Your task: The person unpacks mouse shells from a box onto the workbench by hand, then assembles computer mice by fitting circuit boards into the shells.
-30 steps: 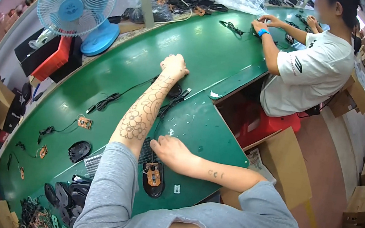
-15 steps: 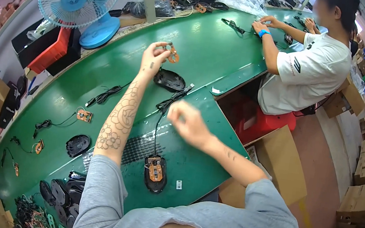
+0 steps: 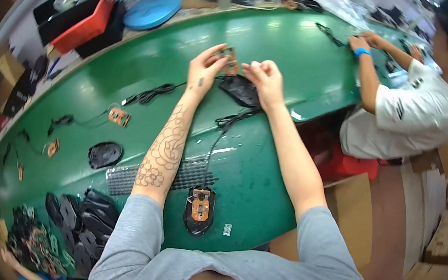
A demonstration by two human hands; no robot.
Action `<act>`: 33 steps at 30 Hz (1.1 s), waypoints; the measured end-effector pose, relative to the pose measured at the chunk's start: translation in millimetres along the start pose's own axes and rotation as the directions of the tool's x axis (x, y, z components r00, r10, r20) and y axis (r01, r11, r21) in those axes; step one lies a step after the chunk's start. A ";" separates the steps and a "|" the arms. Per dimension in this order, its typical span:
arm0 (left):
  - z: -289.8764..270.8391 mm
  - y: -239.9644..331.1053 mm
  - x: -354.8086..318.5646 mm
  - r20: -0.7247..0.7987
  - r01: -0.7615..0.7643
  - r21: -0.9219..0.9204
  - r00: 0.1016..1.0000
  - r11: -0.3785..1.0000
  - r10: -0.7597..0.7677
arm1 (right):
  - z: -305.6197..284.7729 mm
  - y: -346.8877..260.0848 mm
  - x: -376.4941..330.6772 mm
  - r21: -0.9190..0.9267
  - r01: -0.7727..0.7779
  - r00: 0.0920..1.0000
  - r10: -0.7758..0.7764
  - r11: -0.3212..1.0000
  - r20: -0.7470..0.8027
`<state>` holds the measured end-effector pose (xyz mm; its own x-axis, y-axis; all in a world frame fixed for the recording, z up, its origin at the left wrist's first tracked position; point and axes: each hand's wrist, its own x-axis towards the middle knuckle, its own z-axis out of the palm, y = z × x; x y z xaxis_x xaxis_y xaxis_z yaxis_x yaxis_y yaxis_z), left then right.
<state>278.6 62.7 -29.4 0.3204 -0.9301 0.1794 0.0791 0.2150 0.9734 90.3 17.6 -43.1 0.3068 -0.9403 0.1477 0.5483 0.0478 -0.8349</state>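
My left hand (image 3: 205,72) pinches an orange-brown circuit board (image 3: 231,64) upright above the far part of the bench. Just right of the board is my right hand (image 3: 268,87), its fingertips pressed together; whether anything small is between them I cannot make out. Below both hands lies a black mouse shell (image 3: 239,91), partly covered by my right hand. A coiled black cable (image 3: 233,119) runs from there toward a mouse base (image 3: 196,230) near me, which has an orange circuit board (image 3: 200,206) seated in it.
The green bench (image 3: 254,168) also bears an empty shell (image 3: 105,154), loose boards with cables (image 3: 118,116) and a pile of black shells (image 3: 98,211). A blue fan (image 3: 152,10) stands behind. A co-worker (image 3: 417,106) sits at right; another person's hand (image 3: 11,260) shows lower left.
My right hand has moved up and away from me, to beside the board in my left hand. Its fingers now show more clearly. The whole view has shifted a little.
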 end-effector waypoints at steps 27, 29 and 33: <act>21.2 10.3 -24.5 0.062 -0.113 -0.041 0.991 0.993 0.115 | 14.6 -6.8 1.2 -0.145 0.063 0.998 -0.061 0.987 0.021; 20.6 10.7 -25.0 0.074 -0.101 -0.017 0.992 0.995 0.102 | 17.4 -7.5 -0.5 -0.141 0.073 0.997 -0.072 0.987 0.014; 21.6 11.2 -25.4 0.079 -0.095 -0.006 0.992 0.996 0.095 | 21.8 -10.0 -2.3 -0.140 0.081 0.997 -0.081 0.987 0.000</act>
<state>250.9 82.3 -19.9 0.2508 -0.9262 0.2815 0.0536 0.3036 0.9513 101.1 26.6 -23.6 0.2614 -0.9409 0.2154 0.4572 -0.0759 -0.8861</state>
